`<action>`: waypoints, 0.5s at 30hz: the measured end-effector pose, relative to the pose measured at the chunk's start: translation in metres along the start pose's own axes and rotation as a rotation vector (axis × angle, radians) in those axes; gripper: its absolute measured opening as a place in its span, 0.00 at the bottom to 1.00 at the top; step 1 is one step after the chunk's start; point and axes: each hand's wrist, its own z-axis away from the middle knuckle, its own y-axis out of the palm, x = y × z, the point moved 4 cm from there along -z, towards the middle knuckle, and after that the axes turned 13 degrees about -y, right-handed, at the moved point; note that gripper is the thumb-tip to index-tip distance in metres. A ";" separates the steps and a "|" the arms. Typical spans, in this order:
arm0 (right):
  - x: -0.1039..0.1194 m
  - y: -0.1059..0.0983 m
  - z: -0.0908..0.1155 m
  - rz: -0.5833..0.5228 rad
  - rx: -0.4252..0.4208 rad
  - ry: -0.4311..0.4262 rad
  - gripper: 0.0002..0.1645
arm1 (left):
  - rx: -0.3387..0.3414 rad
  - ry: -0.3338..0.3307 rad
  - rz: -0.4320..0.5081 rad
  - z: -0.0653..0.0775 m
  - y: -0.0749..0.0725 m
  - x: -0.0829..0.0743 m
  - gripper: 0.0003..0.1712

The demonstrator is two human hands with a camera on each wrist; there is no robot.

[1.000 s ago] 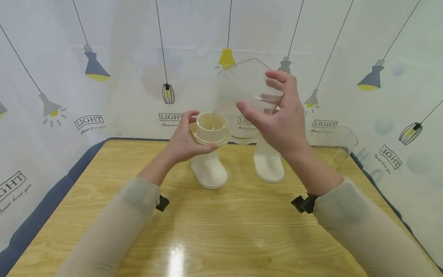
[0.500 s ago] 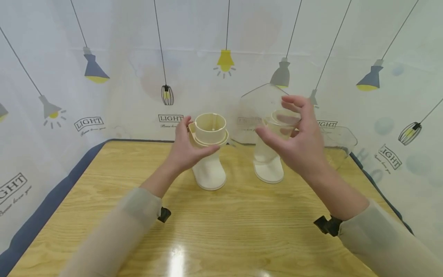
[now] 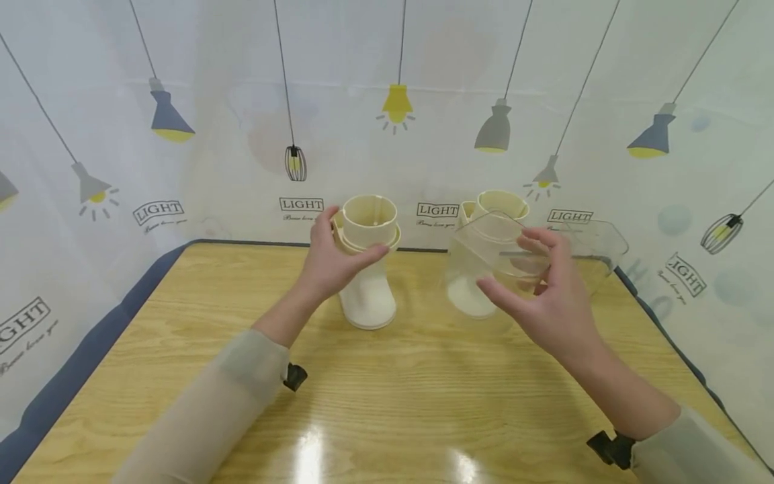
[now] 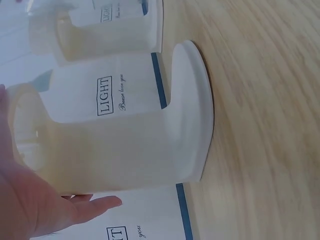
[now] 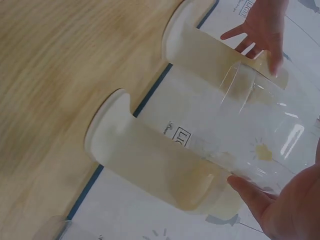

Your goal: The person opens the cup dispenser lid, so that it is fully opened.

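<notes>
Two tall white plastic stands with round collars on top and flat rounded feet stand upright on the wooden table. My left hand (image 3: 329, 259) grips the collar of the left stand (image 3: 369, 296), thumb across the front and fingers round its left side. In my right hand (image 3: 556, 296) is a clear plastic container (image 5: 270, 120), held between thumb and fingers. In the head view the container overlaps the right stand (image 3: 502, 202), tilted in front of its collar. The right wrist view shows the thumb near that collar, with the container reaching toward the left hand.
Another clear container (image 3: 598, 238) stands at the back right of the table (image 3: 411, 390). Behind the table's dark blue edge (image 3: 254, 243) hangs a white cloth (image 3: 338, 101) printed with lamps.
My right hand has carried the clear container right and downward, from above the left stand to in front of the right one. My left hand stays at the left stand's collar.
</notes>
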 end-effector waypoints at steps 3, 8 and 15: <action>-0.014 -0.005 0.011 0.008 0.028 0.071 0.53 | 0.040 -0.005 0.016 -0.004 -0.002 0.001 0.73; -0.036 -0.018 0.028 0.070 0.071 0.159 0.55 | 0.118 -0.025 0.014 -0.013 -0.005 0.004 0.72; -0.062 -0.036 0.049 0.157 0.092 0.225 0.60 | 0.212 -0.012 0.048 -0.022 -0.011 0.007 0.65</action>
